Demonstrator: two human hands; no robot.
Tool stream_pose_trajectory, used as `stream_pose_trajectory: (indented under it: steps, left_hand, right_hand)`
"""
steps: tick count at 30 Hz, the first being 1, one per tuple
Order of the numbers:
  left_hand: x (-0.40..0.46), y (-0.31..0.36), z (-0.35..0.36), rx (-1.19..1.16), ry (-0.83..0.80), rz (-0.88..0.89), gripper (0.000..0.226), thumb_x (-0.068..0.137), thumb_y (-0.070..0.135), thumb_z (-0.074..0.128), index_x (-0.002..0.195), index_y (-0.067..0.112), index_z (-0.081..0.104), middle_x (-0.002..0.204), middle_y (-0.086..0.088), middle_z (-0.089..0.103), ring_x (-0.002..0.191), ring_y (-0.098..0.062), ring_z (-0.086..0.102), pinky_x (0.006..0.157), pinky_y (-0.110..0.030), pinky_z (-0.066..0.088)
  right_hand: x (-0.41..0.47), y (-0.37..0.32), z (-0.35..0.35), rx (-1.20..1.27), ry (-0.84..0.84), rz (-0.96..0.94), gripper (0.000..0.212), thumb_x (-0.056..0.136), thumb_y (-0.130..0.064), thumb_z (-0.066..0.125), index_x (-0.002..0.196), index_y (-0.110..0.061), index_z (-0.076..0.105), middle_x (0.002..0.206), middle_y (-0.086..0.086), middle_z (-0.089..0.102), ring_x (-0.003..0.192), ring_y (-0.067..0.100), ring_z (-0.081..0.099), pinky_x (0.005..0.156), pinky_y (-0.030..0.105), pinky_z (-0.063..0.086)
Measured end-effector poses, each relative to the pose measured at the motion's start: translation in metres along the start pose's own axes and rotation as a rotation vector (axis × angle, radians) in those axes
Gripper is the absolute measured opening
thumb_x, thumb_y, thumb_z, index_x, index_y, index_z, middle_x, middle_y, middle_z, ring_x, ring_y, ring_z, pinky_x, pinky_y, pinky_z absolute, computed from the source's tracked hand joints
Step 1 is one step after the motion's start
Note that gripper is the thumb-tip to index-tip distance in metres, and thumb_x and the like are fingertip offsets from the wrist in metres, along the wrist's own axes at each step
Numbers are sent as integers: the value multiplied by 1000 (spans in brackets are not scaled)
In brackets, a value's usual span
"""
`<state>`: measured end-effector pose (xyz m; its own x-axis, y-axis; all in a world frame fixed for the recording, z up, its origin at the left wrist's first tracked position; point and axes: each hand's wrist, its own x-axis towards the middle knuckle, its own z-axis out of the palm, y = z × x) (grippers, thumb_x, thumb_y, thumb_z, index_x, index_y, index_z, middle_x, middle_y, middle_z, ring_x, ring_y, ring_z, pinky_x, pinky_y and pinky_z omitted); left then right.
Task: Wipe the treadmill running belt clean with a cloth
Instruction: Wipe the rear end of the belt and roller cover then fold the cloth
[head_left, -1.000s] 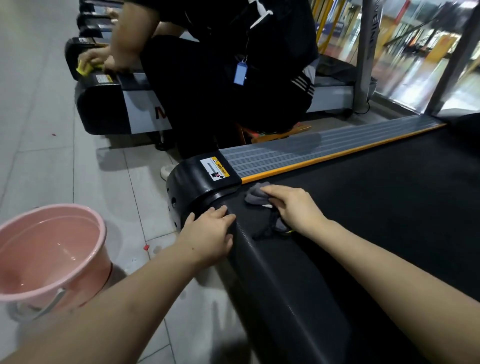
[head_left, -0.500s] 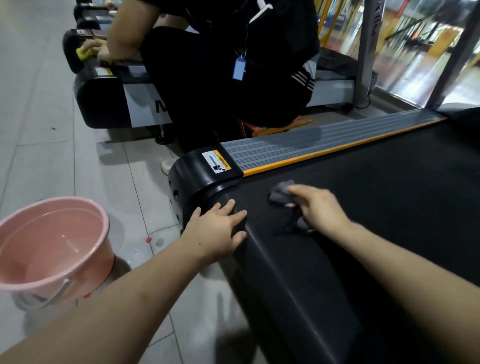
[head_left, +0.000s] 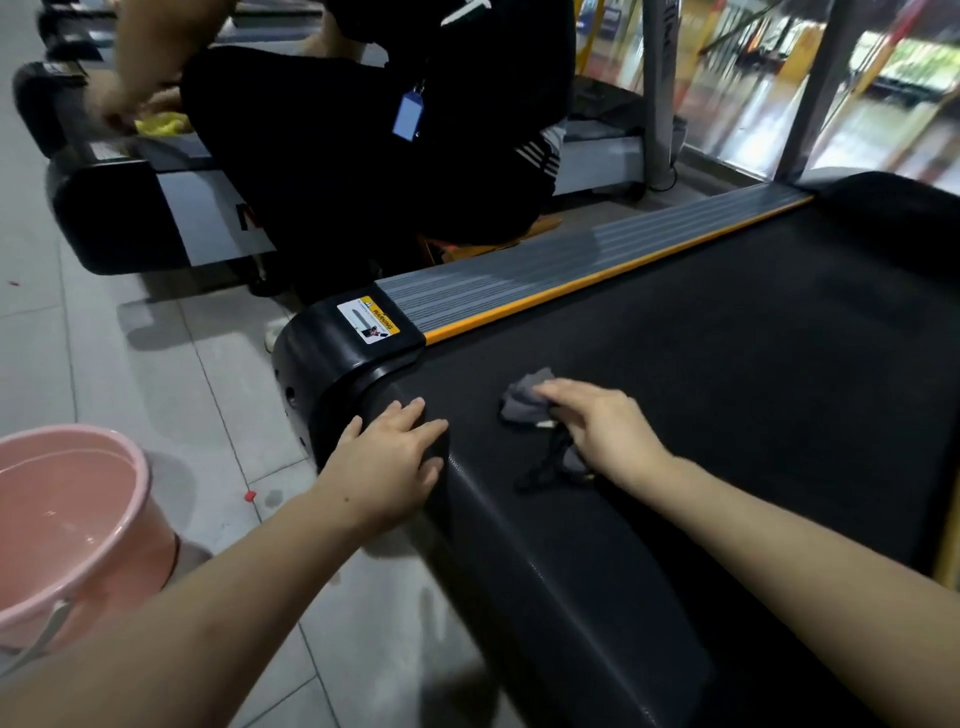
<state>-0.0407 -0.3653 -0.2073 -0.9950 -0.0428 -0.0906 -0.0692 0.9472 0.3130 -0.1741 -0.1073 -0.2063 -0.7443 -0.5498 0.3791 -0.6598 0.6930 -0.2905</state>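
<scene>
Just left of the left hand (head_left: 387, 457) sits the treadmill's black end cap (head_left: 332, 358) with a yellow warning sticker (head_left: 369, 319); farther left and nearer the wearer, a pink bucket (head_left: 78, 525) stands on the floor. Beyond both hands, a second person in black (head_left: 374, 135) crouches on a neighbouring treadmill (head_left: 130, 208), holding something yellow; a blue tag (head_left: 407, 115) hangs from their clothes. Nothing lies on the belt ahead of the right hand (head_left: 597, 431).

The floor (head_left: 156, 374) is pale grey tile, and glass panels line the far side of the room.

The black belt (head_left: 727, 374) runs away from the hands toward the upper right, alongside a grey ribbed side rail (head_left: 571, 260) edged in orange. The left hand rests flat on the belt's near left corner, fingers spread. The right hand presses a crumpled grey cloth (head_left: 524, 402) onto the belt, fingers extended over it; the cloth pokes out to the hand's left, with a dark strand trailing back under the palm.
</scene>
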Motion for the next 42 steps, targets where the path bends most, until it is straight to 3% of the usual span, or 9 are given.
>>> stream_pose_trajectory:
  steps: [4,6,10,14,21,29,32,37,42]
  left_hand:
    - [-7,14,4,49,-3,42,53,104,44,43,155,40,31,170,6,14,157,-20,11,125,-52,16]
    - [-8,21,7,73,-2,49,52,103,45,43,154,40,32,170,7,16,157,-22,13,125,-50,16]
    - [-6,26,5,63,46,43,46,102,41,45,147,38,43,165,4,28,154,-24,21,123,-49,22]
    - [-6,35,5,43,83,95,42,102,39,46,144,38,49,160,4,37,150,-21,31,122,-48,26]
    - [-1,56,17,53,151,188,41,99,32,54,140,30,56,156,-5,42,150,-30,31,122,-51,26]
    - [19,79,35,16,203,330,40,95,29,63,134,26,60,149,-7,51,144,-29,42,117,-52,36]
    - [24,88,40,-12,205,361,39,97,32,59,135,27,59,151,-6,49,147,-27,38,118,-52,34]
    - [22,100,50,-6,173,365,40,98,34,56,138,27,57,153,-5,47,148,-26,35,119,-49,34]
    - [13,101,52,36,131,413,41,99,33,52,139,26,55,156,-5,44,151,-25,31,122,-49,28]
  right_hand:
    - [17,49,-20,-40,63,440,30,98,-26,58,123,-38,69,131,1,68,119,29,63,100,31,47]
    - [7,34,-17,-3,45,420,32,96,-27,59,123,-42,67,130,-3,68,117,26,64,100,31,48]
    - [-53,-28,-10,90,38,102,31,92,-13,70,118,-28,74,126,-7,71,116,10,66,102,9,39]
    - [-76,-20,-16,98,-57,-127,31,96,-16,65,125,-25,71,132,-8,68,123,8,63,103,22,48]
    - [-35,79,-39,-72,75,336,33,95,-16,63,124,-30,71,132,-2,68,122,23,63,101,34,48]
    - [-123,-2,-39,56,-40,-48,34,100,-27,62,133,-32,63,140,-12,62,130,3,56,104,24,49]
    - [-105,50,-48,-25,2,15,37,96,-17,68,132,-27,65,137,-7,64,128,10,60,105,31,50]
    - [-76,106,-70,-71,99,419,35,94,-15,66,126,-30,69,134,-5,67,123,18,62,103,29,46]
    - [-136,22,-57,4,80,208,30,95,-25,67,124,-26,71,130,-7,69,123,11,63,105,31,50]
